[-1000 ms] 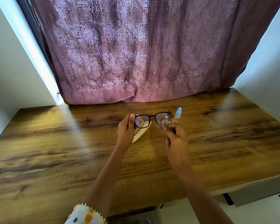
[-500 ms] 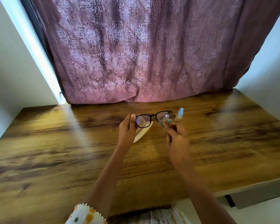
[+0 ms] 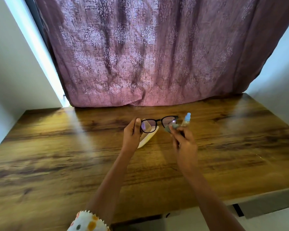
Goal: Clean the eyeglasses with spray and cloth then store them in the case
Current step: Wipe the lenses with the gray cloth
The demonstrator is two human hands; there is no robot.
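Observation:
Black-framed eyeglasses [image 3: 158, 121] are held above the wooden table [image 3: 57, 155]. My left hand [image 3: 132, 134] grips them at their left end. My right hand [image 3: 183, 142] pinches a small grey-green cloth [image 3: 171, 127] against the right lens. A small spray bottle [image 3: 186, 120] with a pale blue cap stands on the table just behind my right hand. A cream-coloured case [image 3: 148, 139] lies open on the table under the glasses, partly hidden by my left hand.
A mauve patterned curtain [image 3: 148, 55] hangs along the table's far edge. White walls close in on the left and right. The table's front edge [image 3: 257, 195] runs near my body at the lower right.
Both hands keep their grips. The cloth has shifted slightly on the right lens. The view has tilted a little.

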